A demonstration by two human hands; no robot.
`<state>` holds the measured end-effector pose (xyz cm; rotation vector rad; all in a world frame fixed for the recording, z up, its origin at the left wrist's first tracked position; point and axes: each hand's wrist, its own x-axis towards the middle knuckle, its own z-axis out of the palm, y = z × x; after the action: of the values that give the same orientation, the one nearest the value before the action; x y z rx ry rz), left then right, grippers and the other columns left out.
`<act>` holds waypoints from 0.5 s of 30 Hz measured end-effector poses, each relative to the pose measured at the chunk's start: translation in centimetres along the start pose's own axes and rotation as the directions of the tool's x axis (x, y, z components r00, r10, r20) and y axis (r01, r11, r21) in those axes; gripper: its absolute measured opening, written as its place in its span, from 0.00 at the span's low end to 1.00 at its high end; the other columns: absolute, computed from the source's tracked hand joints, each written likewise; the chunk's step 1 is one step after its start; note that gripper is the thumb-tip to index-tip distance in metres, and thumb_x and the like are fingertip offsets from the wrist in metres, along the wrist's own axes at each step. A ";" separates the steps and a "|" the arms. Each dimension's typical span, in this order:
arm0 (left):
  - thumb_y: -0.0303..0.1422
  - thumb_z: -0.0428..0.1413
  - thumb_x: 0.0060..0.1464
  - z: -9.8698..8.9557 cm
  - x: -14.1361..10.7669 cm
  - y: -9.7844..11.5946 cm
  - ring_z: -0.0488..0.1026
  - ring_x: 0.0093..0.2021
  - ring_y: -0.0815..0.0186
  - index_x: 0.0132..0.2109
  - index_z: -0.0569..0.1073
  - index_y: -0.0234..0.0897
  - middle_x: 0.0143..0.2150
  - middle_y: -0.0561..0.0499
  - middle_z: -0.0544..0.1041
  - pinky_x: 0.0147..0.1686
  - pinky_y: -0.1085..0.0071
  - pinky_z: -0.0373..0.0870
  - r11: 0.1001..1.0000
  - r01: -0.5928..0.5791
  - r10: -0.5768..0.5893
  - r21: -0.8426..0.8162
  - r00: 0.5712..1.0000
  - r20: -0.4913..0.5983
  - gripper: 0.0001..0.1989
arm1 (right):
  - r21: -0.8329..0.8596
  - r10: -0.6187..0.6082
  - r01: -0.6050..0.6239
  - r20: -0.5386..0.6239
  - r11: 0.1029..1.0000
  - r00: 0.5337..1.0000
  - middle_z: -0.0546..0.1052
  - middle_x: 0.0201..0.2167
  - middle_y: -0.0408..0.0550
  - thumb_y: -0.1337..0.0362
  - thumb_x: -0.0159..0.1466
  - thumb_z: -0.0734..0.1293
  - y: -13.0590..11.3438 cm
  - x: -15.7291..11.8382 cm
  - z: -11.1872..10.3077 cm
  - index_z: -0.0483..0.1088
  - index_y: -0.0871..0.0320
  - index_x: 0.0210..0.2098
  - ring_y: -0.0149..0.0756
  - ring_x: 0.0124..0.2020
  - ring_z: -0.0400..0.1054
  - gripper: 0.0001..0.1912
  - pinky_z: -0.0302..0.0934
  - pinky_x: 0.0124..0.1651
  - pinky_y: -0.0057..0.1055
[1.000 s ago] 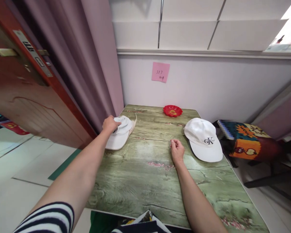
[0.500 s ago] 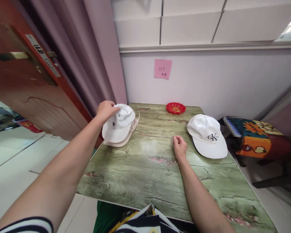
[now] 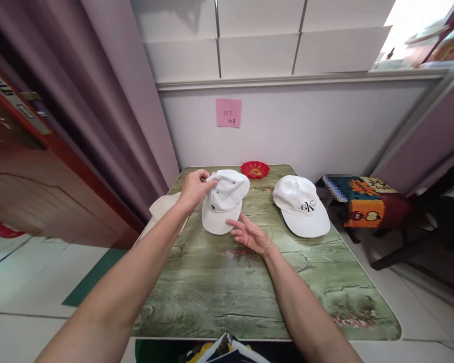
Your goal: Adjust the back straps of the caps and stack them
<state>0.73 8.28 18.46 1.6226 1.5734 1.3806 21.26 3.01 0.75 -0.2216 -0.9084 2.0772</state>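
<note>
White small-logo cap is between both hands.

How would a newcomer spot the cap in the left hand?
Find the green table against the wall, then the red scalloped dish near its far edge. Closer in, the left hand grips a white cap. A small dark emblem above the brim sets it apart from the large-lettered white cap at right and the cream item at left.
</note>
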 end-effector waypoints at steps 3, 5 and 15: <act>0.34 0.65 0.41 1.2 -1.7 -0.5 0.61 0.24 0.71 0.28 0.70 0.36 0.22 0.58 0.66 0.25 0.75 0.58 0.993 -0.112 0.112 0.038 0.994 0.003 0.11 | 0.028 -0.111 0.112 -0.045 0.993 0.993 0.65 0.64 0.50 0.56 0.58 0.73 -0.4 0.2 0.0 0.58 0.45 0.62 0.40 0.58 0.68 0.36 0.64 0.59 0.42; 0.34 0.64 0.42 1.6 -2.8 -0.6 0.61 0.24 0.71 0.30 0.70 0.37 0.24 0.57 0.66 0.26 0.75 0.58 0.984 -0.167 0.169 0.059 0.985 -0.030 0.11 | 0.017 -0.128 0.130 -0.063 0.991 0.990 0.66 0.64 0.49 0.58 0.59 0.72 -0.5 0.3 0.0 0.60 0.46 0.62 0.42 0.61 0.64 0.34 0.60 0.63 0.46; 0.32 0.60 0.50 1.1 -8.7 -2.6 0.72 0.39 0.65 0.38 0.76 0.38 0.40 0.50 0.74 0.35 0.72 0.70 0.933 -0.317 0.327 0.168 0.944 -0.036 0.06 | 0.058 -0.240 0.264 -0.268 0.963 0.933 0.78 0.49 0.48 0.62 0.60 0.68 -0.2 1.2 -1.8 0.62 0.50 0.52 0.39 0.53 0.73 0.21 0.64 0.58 0.41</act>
<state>2.06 1.11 12.99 2.0261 1.5364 1.5139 21.39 4.96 -0.20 -0.3025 -0.6431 1.7968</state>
